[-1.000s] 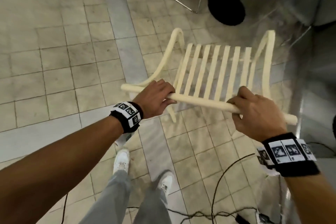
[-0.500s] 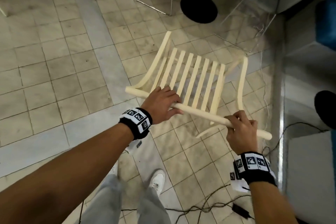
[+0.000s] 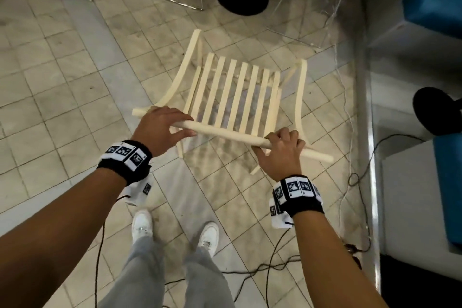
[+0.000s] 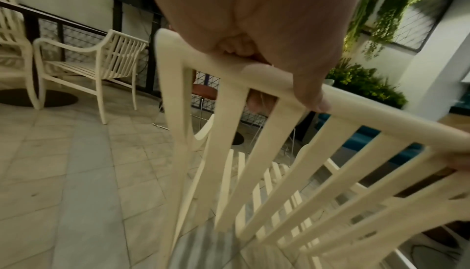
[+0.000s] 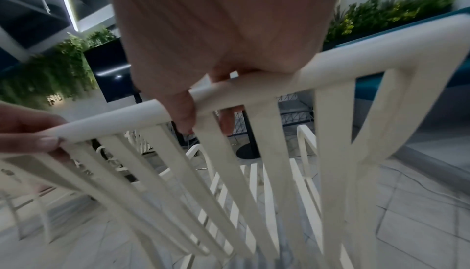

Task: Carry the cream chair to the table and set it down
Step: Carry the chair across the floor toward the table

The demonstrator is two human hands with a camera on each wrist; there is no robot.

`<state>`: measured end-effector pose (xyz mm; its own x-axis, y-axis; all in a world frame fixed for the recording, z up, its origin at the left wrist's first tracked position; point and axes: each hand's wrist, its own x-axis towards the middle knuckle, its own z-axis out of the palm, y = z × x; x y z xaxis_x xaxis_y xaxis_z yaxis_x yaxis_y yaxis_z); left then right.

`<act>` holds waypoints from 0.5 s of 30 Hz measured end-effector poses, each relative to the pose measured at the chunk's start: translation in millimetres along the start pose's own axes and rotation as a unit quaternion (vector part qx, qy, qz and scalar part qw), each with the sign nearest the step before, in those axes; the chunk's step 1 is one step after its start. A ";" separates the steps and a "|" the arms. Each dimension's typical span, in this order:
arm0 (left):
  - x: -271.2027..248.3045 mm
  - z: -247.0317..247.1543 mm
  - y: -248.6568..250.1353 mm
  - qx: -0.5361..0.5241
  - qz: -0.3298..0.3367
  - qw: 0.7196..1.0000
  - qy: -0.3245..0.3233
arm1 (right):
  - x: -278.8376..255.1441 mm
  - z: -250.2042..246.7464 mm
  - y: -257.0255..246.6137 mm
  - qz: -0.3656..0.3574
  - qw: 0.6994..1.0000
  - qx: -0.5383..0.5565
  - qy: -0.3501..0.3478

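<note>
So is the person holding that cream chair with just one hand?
No, both the left hand and the right hand grip the top rail of the cream chair.

The head view looks steeply down from above onto the cream chair (image 3: 232, 97); both wrist views sit close behind the knuckles (facing forward), sharing its top rail (image 4: 368, 116)

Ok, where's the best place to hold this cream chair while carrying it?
The round top rail of the cream chair, from behind and above, one hand near each end. It is a thin bar that fingers can wrap, and the slats hang below it. The left hand and right hand grip it this way already.
</note>
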<state>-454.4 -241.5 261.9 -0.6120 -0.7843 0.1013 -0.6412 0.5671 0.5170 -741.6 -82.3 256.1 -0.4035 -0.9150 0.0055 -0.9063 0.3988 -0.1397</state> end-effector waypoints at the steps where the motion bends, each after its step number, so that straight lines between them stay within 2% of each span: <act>1: -3.6 -2.2 -2.5 -0.011 -0.006 1.000 0.002 | -2.7 1.5 -6.1 0.008 1.000 0.011 0.010; 10: -0.4 -12.3 2.1 -0.032 -0.037 0.998 -0.043 | -7.6 6.4 -23.7 0.020 0.996 0.088 0.021; 15: -6.8 -23.8 -11.3 -0.035 -0.004 0.999 -0.036 | -12.1 9.0 -41.6 0.034 0.995 0.093 0.019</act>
<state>-432.0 -248.6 275.6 -0.6402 -0.7674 0.0362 -0.6138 0.5392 0.5766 -697.9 -88.3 252.9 -0.4711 -0.8817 0.0263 -0.8389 0.4386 -0.3223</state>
